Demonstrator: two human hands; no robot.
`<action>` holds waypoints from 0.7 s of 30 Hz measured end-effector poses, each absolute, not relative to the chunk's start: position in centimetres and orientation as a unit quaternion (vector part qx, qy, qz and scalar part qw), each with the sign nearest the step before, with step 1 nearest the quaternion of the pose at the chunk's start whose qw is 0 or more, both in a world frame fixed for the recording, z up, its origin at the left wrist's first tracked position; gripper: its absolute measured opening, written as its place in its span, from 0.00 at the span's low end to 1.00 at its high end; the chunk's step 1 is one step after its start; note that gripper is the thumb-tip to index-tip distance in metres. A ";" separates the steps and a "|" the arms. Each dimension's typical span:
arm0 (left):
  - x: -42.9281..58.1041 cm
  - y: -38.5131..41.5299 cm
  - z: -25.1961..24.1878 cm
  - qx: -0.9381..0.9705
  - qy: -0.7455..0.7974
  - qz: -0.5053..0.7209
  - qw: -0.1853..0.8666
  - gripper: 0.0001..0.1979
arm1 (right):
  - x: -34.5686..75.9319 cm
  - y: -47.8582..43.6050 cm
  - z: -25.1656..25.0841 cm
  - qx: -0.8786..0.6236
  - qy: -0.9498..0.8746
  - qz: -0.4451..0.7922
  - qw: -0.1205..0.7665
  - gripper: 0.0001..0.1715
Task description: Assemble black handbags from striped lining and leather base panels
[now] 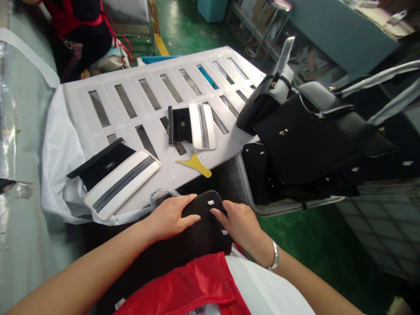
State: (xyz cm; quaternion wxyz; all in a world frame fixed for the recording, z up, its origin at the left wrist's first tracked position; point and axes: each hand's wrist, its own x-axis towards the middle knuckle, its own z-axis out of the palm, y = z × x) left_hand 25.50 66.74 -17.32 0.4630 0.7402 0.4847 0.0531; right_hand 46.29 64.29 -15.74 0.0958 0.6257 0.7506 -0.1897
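Note:
A black leather bag piece point(205, 218) with small white stickers lies on my lap at the front edge of the white slotted table point(144, 109). My left hand point(170, 216) rests flat on its left side, fingers stretched across it. On its right side my right hand point(241, 223) presses down with fingers together and the index tip near a white sticker. A silver bracelet sits on my right wrist.
Two black-and-white flap pieces point(114, 175) point(193, 126) and a yellow tool point(196, 164) lie on the table. A pile of black bags point(311, 144) fills a tray at right. A person in red and black point(82, 30) sits beyond the table. Green floor lies below.

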 end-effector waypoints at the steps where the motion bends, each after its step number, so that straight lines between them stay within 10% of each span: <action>1: 26.5 67.2 -17.4 0.738 0.490 0.055 0.462 0.24 | 46.3 64.4 -15.8 0.625 0.750 -0.192 0.096 0.19; 21: 31.7 69.7 -18.4 0.675 0.524 0.068 0.515 0.15 | 48.9 64.4 -15.4 0.635 0.722 -0.263 0.077 0.23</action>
